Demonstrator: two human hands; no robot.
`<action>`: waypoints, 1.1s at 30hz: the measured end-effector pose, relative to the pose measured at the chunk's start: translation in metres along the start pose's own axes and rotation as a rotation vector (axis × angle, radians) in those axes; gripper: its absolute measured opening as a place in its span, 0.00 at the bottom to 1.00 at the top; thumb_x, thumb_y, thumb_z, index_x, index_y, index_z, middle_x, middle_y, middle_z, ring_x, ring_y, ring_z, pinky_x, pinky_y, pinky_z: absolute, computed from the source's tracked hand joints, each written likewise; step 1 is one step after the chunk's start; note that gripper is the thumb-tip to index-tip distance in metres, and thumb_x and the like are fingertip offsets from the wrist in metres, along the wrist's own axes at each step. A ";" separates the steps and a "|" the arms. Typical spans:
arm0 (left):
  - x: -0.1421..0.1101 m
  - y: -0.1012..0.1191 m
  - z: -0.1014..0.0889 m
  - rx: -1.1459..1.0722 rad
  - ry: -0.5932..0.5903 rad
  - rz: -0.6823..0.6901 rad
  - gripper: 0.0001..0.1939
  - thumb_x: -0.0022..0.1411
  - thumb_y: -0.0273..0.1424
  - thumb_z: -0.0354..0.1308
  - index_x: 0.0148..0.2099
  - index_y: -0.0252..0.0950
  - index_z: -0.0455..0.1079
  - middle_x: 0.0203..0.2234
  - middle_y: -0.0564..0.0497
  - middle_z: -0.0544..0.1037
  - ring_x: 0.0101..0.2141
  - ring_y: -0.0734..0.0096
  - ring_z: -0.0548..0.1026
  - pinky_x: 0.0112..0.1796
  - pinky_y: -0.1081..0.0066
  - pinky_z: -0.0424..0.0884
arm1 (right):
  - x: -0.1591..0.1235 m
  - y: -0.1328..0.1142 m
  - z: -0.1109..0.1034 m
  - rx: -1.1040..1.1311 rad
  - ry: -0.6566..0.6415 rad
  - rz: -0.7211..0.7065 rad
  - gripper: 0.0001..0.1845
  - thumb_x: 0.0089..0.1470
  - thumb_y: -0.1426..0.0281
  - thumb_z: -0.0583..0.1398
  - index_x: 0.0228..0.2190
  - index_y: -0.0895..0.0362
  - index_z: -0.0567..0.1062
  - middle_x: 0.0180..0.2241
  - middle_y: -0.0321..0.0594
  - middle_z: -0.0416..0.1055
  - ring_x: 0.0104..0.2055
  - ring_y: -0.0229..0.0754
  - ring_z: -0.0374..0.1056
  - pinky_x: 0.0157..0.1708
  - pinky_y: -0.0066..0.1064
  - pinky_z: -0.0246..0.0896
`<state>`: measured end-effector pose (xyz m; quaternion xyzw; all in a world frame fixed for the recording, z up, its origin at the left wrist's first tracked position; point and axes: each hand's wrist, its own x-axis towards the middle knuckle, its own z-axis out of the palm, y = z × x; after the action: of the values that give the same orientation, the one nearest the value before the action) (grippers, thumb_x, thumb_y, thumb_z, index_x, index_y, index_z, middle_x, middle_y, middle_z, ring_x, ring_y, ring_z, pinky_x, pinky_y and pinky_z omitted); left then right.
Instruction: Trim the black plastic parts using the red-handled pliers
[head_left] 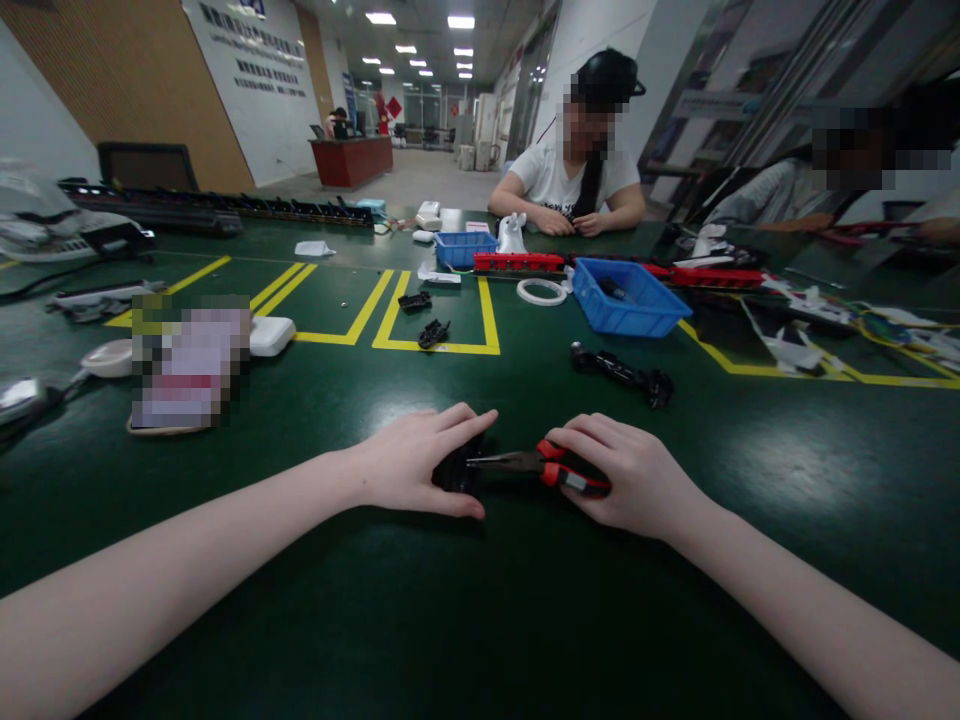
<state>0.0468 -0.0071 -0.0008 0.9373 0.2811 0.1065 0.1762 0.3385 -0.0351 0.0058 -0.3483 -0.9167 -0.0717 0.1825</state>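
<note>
My left hand [416, 462] is closed around a small black part [459, 472] on the green table, thumb on the near side and fingers on the far side. Most of that part is hidden by the hand, and its kind cannot be made out. In my right hand [637, 478] is a pair of needle-nose pliers [555, 473] with red and black handles. Their jaws point left and reach the black part; whether they grip it is too small to tell. Beyond my right hand lies a bundled black cable [624, 374].
Two black pieces [433, 334] lie inside a yellow-taped square. Behind are a blue bin [634, 315], a smaller blue bin [465, 250] and a white tape roll [541, 292]. A phone [191, 370] stands at left beside a white case [272, 336]. A person [570, 185] sits opposite.
</note>
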 end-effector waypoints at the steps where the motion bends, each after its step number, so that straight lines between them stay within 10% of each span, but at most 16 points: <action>1: 0.000 0.000 0.000 0.008 -0.002 0.001 0.49 0.59 0.55 0.58 0.71 0.40 0.41 0.56 0.40 0.65 0.47 0.52 0.73 0.45 0.59 0.70 | 0.000 0.000 0.000 0.001 0.001 -0.002 0.18 0.49 0.70 0.61 0.44 0.59 0.73 0.39 0.47 0.73 0.37 0.46 0.70 0.34 0.36 0.69; 33: 0.001 0.001 -0.001 -0.013 -0.003 -0.007 0.46 0.59 0.55 0.57 0.70 0.39 0.46 0.54 0.42 0.67 0.46 0.54 0.73 0.43 0.61 0.69 | 0.000 0.002 -0.004 -0.062 0.036 -0.048 0.16 0.51 0.70 0.59 0.43 0.59 0.73 0.39 0.48 0.73 0.37 0.46 0.70 0.35 0.37 0.68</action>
<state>0.0480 -0.0070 0.0004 0.9353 0.2835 0.1062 0.1833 0.3414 -0.0348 0.0092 -0.3304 -0.9187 -0.1106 0.1862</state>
